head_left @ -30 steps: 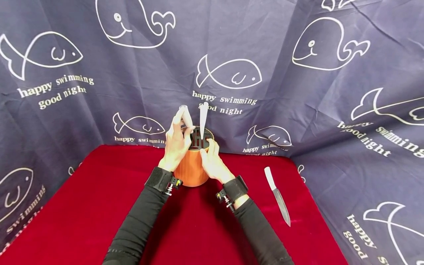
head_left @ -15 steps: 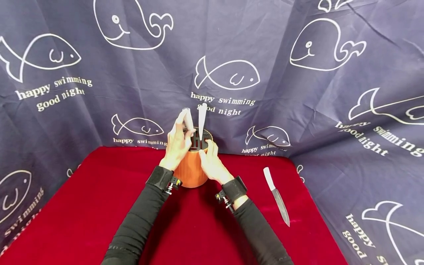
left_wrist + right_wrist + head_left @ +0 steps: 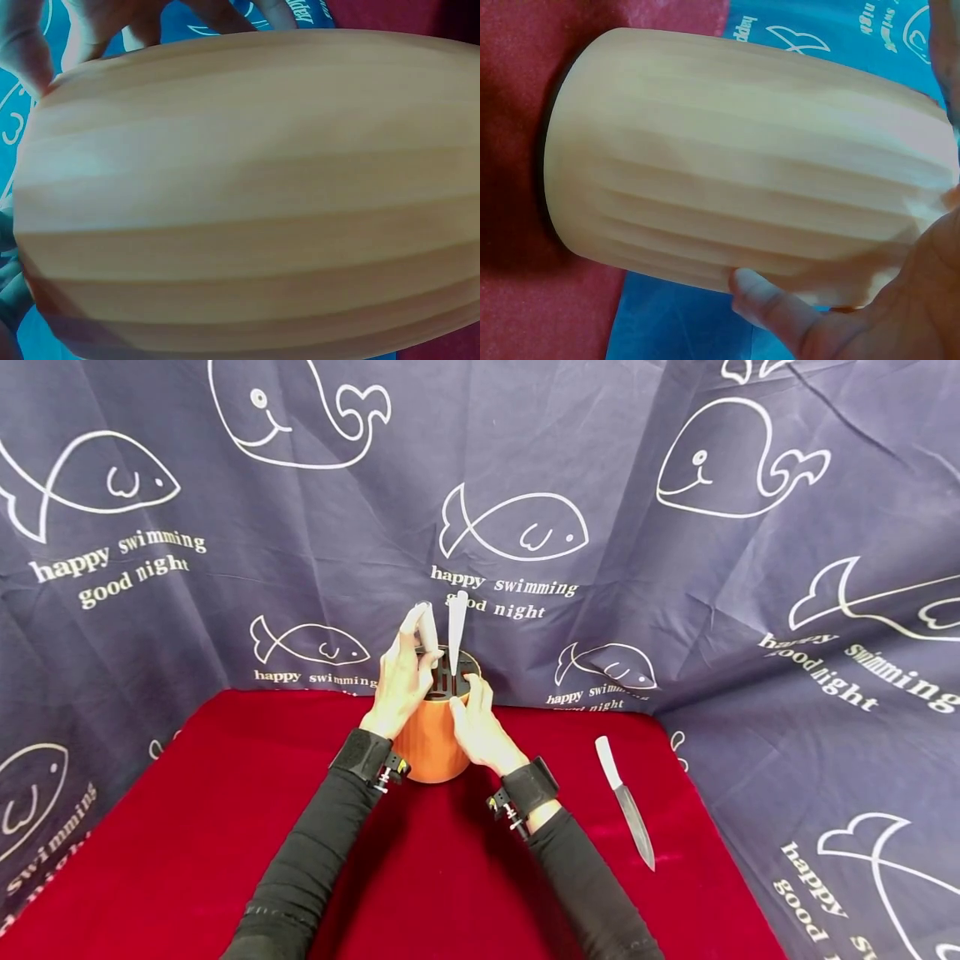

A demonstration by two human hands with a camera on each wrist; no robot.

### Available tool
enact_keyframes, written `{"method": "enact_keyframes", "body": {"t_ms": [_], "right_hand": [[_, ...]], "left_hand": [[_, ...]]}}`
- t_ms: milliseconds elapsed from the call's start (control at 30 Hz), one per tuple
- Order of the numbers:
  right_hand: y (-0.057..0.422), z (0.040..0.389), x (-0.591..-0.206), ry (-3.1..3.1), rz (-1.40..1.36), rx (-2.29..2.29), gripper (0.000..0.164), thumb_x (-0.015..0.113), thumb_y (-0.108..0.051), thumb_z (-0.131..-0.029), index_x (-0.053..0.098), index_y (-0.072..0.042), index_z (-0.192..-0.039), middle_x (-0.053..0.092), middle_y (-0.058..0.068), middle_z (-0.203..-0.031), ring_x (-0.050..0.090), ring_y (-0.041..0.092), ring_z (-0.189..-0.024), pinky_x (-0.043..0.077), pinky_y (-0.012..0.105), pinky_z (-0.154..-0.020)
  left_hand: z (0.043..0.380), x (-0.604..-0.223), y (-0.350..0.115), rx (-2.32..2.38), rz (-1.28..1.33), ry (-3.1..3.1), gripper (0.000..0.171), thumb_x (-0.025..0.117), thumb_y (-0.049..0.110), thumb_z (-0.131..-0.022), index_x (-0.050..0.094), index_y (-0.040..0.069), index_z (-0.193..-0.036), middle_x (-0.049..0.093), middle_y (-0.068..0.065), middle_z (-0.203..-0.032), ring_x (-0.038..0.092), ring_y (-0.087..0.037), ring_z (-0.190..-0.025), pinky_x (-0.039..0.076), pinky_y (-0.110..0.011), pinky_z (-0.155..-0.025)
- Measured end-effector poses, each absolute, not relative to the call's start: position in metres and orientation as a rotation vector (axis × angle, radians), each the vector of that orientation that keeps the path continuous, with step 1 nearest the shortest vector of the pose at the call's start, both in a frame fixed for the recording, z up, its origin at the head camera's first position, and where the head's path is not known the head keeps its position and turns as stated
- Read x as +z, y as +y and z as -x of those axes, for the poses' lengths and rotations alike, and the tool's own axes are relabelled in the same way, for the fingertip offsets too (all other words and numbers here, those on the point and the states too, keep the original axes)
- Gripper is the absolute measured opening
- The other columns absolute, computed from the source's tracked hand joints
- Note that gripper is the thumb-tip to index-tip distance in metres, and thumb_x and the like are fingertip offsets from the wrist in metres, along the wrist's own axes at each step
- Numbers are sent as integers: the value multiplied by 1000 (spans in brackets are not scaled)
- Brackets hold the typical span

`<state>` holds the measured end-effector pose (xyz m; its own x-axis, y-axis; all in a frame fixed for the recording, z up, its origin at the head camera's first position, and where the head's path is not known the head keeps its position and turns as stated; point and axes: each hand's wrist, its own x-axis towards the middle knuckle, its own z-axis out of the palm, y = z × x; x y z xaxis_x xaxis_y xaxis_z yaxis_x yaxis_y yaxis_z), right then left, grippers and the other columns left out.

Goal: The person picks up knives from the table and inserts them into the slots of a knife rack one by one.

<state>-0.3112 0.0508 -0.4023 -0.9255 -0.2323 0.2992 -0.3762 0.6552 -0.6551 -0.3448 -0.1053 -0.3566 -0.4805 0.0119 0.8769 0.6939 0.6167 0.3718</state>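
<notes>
A round wooden knife block (image 3: 431, 745) with a black slotted top stands upright near the back of the table. My left hand (image 3: 399, 685) is over its left side, pinching the white handle (image 3: 427, 628) of a knife whose blade is hidden. A second white-handled knife (image 3: 458, 628) stands in a slot beside it, its blade mostly down in the block. My right hand (image 3: 480, 722) grips the block's upper right side, thumb at the front rim. In the right wrist view, a finger (image 3: 761, 296) presses the wooden wall.
Another knife with a white handle (image 3: 609, 762) and a bare blade (image 3: 636, 828) lies on the red cloth (image 3: 247, 827) to the right, tip toward the front. A dark blue printed curtain (image 3: 517, 435) hangs close behind the block.
Both hands keep their hold with hardly any motion. The left hand and its knife handle have shifted very slightly right and become a bit more upright.
</notes>
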Motion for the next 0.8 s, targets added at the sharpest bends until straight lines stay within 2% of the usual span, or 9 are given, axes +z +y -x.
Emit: {"method": "enact_keyframes", "body": {"t_ms": [200, 333, 400, 433, 567, 633, 800], "right_hand": [[50, 309, -405, -2632, -545, 1110, 51, 33, -27, -108, 19, -6, -152, 18, 24, -154, 65, 45, -103, 57, 52, -93], [50, 308, -407, -2591, -619, 1060, 49, 35, -20, -108, 21, 3, -149, 19, 30, -152, 49, 44, -130, 55, 51, -98], [49, 309, -407, -2587, -630, 1057, 49, 35, -20, -108, 21, 4, -149, 19, 31, -152, 42, 44, -136, 54, 51, -100], [49, 309, -407, -2590, -624, 1066, 50, 35, -20, -108, 20, 3, -149, 19, 31, -153, 43, 44, -136, 54, 51, -101], [49, 309, -406, -2626, -548, 1112, 51, 33, -26, -108, 19, -5, -152, 18, 25, -154, 61, 45, -111, 55, 52, -96], [49, 309, -406, -2641, -525, 1124, 51, 33, -27, -108, 18, -7, -152, 17, 23, -155, 65, 46, -103, 55, 53, -95], [49, 309, -407, -2650, -527, 1114, 51, 33, -27, -108, 19, -5, -152, 17, 25, -155, 64, 46, -107, 56, 54, -96]], "left_hand": [[347, -362, -107, -918, 550, -1944, 72, 72, 2, -90, 34, 16, -150, 65, -22, -107, 68, -36, -89, 55, -51, -78], [350, -366, -108, -919, 530, -1974, 73, 72, 2, -90, 34, 19, -150, 64, -22, -103, 67, -36, -87, 55, -51, -77], [352, -367, -108, -916, 528, -1983, 73, 72, 2, -90, 34, 19, -150, 65, -23, -113, 68, -38, -91, 56, -52, -80], [352, -367, -108, -915, 529, -1984, 73, 72, 2, -90, 34, 19, -150, 65, -23, -119, 69, -39, -95, 56, -53, -82], [355, -365, -107, -908, 541, -1996, 73, 69, 0, -91, 32, 17, -151, 55, -18, -147, 66, -42, -117, 55, -54, -95], [355, -364, -107, -907, 548, -2002, 72, 68, -1, -91, 32, 16, -152, 54, -16, -150, 64, -41, -121, 54, -53, -97], [354, -363, -107, -890, 543, -2032, 72, 68, -1, -92, 32, 17, -152, 56, -18, -146, 65, -43, -118, 55, -54, -95]]}}
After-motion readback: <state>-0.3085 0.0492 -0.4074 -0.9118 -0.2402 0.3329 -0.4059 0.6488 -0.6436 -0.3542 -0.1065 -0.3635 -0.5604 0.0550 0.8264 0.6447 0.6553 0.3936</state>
